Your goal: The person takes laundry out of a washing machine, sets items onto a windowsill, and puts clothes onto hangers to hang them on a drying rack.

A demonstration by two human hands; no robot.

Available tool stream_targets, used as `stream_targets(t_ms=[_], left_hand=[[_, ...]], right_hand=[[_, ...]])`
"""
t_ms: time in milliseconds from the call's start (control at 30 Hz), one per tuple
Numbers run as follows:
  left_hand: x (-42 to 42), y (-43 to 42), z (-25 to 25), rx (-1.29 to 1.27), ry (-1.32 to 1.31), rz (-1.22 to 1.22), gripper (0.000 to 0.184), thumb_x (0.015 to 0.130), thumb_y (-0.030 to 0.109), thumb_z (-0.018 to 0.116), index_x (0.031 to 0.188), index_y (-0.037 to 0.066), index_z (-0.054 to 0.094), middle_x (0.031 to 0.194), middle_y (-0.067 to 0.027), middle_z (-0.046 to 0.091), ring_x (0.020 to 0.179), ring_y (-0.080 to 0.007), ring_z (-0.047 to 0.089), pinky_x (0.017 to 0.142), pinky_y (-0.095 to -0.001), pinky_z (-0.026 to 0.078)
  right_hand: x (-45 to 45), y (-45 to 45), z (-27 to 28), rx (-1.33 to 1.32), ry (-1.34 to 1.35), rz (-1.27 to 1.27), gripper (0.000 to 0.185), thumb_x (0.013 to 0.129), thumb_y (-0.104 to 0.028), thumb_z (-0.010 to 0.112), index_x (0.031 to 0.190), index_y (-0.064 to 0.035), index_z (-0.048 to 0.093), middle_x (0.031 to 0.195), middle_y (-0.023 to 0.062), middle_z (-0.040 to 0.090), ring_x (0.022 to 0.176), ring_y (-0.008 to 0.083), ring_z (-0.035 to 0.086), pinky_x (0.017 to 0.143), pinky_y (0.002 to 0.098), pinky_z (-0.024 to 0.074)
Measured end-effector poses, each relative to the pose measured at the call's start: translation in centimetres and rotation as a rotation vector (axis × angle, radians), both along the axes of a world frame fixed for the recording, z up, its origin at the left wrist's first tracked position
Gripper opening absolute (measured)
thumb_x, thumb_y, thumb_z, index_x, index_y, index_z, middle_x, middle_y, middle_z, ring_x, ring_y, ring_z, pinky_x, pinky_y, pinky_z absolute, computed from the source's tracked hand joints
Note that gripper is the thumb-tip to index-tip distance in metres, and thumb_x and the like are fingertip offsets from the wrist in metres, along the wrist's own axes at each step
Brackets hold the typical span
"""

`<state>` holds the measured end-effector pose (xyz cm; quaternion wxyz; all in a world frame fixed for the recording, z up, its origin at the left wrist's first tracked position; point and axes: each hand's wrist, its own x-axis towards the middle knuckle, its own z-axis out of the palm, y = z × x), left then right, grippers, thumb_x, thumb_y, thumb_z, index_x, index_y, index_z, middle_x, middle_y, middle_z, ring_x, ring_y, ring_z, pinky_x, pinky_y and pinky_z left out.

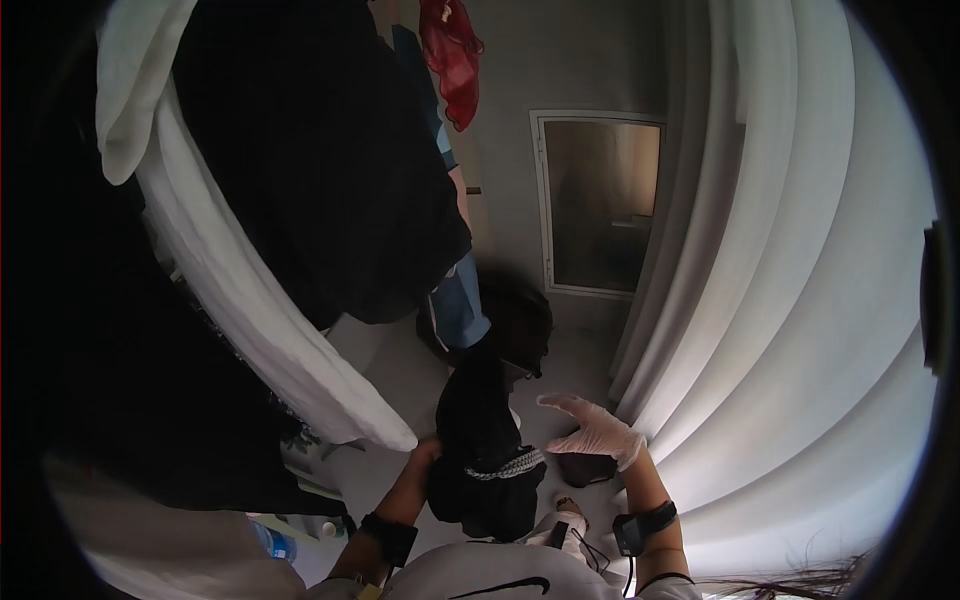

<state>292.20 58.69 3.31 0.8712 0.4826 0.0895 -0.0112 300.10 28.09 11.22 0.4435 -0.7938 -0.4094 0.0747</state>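
Observation:
A black cloth garment point(478, 420) with a grey braided cord point(505, 465) across it hangs bunched in front of my body. My left hand point(428, 452) is at its left side, holding it, with the fingers mostly hidden behind the cloth. To the right of the garment, my right hand point(592, 430) wears a thin translucent glove. Its thumb and fingers are spread apart, and it holds nothing.
Black clothes point(320, 160) and a long white garment point(260, 290) hang at the left. White curtains point(780, 330) fill the right side. A dark bag point(520, 315) rests on the floor ahead, below a framed panel point(600, 205). Red cloth point(455, 65) hangs above.

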Motion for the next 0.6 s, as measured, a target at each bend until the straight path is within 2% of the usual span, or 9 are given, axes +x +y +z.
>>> stream_targets(t_ms=[33,67,133,267,300,333,433,467,600], left_hand=[[0.8,0.4,-0.7,-0.01,0.005,0.003,0.033,0.077,0.008,0.052,0.108,0.0,0.059,0.097,-0.0101,0.064,0.088,-0.0217,0.062,0.081,-0.0329,0.05],[1.6,0.6,-1.1,-0.014,0.002,0.005,0.032,0.077,0.007,0.053,0.108,0.0,0.059,0.097,-0.0098,0.064,0.086,-0.0214,0.062,0.08,-0.0327,0.05],[2.9,0.3,-1.8,-0.016,0.0,0.032,0.032,0.078,0.006,0.053,0.109,0.0,0.059,0.096,-0.0092,0.064,0.084,-0.0209,0.063,0.079,-0.0323,0.051],[2.0,-0.9,-0.5,-0.025,-0.069,0.128,0.032,0.078,0.004,0.054,0.109,0.0,0.058,0.095,-0.0083,0.064,0.081,-0.0201,0.064,0.076,-0.0317,0.052],[1.4,-4.2,5.6,0.1,-0.007,0.202,0.033,0.078,0.003,0.057,0.111,-0.001,0.058,0.097,-0.0086,0.064,0.083,-0.0201,0.064,0.076,-0.0322,0.052],[2.2,-5.2,7.1,0.183,0.035,0.269,0.034,0.078,0.003,0.059,0.112,-0.001,0.057,0.098,-0.0089,0.064,0.085,-0.0201,0.064,0.076,-0.0328,0.053],[3.8,-5.8,7.9,-0.088,-0.091,0.297,0.033,0.083,0.003,0.06,0.115,-0.002,0.055,0.102,-0.0111,0.063,0.088,-0.0212,0.064,0.074,-0.0335,0.054],[3.9,-6.0,8.3,-0.098,-0.099,0.324,0.033,0.083,0.003,0.06,0.115,-0.002,0.055,0.102,-0.0111,0.063,0.088,-0.0212,0.064,0.074,-0.0335,0.054],[4.4,-6.8,10.7,0.158,-0.143,0.353,0.048,0.083,0.011,0.066,0.124,-0.004,0.049,0.111,-0.0119,0.061,0.096,-0.02,0.061,0.085,-0.0311,0.05]], right_hand=[[0.5,2.2,1.0,0.048,-0.175,0.007,0.086,0.067,-0.046,0.078,0.132,-0.0016,0.043,0.126,0.0209,0.052,0.119,0.0314,0.049,0.102,0.0388,0.0376],[1.0,4.1,0.8,0.05,-0.028,0.095,0.101,0.061,-0.052,0.079,0.136,-0.0003,0.035,0.132,0.0225,0.046,0.123,0.0347,0.044,0.104,0.0414,0.0338],[1.6,6.5,-1.0,-0.113,0.105,0.286,0.092,0.065,-0.054,0.076,0.13,0.002,0.043,0.123,0.0225,0.054,0.116,0.0344,0.051,0.099,0.0377,0.0396],[2.1,8.7,-6.5,0.005,0.079,0.316,0.071,0.072,-0.043,0.074,0.124,0.0011,0.051,0.119,0.0199,0.058,0.112,0.0295,0.055,0.095,0.0345,0.0423],[3.9,7.2,-3.3,0.033,0.126,0.283,0.062,0.075,-0.036,0.073,0.122,0.0005,0.054,0.119,0.0189,0.058,0.111,0.0284,0.055,0.094,0.0337,0.0427],[3.8,6.2,0.6,0.203,0.313,0.277,0.046,0.08,-0.021,0.068,0.118,0.0005,0.057,0.111,0.0169,0.063,0.103,0.0233,0.059,0.09,0.0307,0.0441],[10.5,6.6,-0.3,0.307,0.148,0.279,0.042,0.082,-0.016,0.066,0.118,0.0021,0.056,0.102,0.0161,0.065,0.095,0.018,0.061,0.087,0.0295,0.0448],[11.6,6.3,0.7,0.303,0.281,0.301,0.042,0.079,-0.014,0.068,0.118,-0.0005,0.058,0.096,0.0156,0.066,0.09,0.0179,0.062,0.084,0.0296,0.0459],[13.3,4.8,6.9,0.004,0.46,0.608,0.04,0.078,-0.014,0.063,0.117,-0.0042,0.059,0.097,0.0179,0.066,0.091,0.0273,0.064,0.084,0.0335,0.0468]])
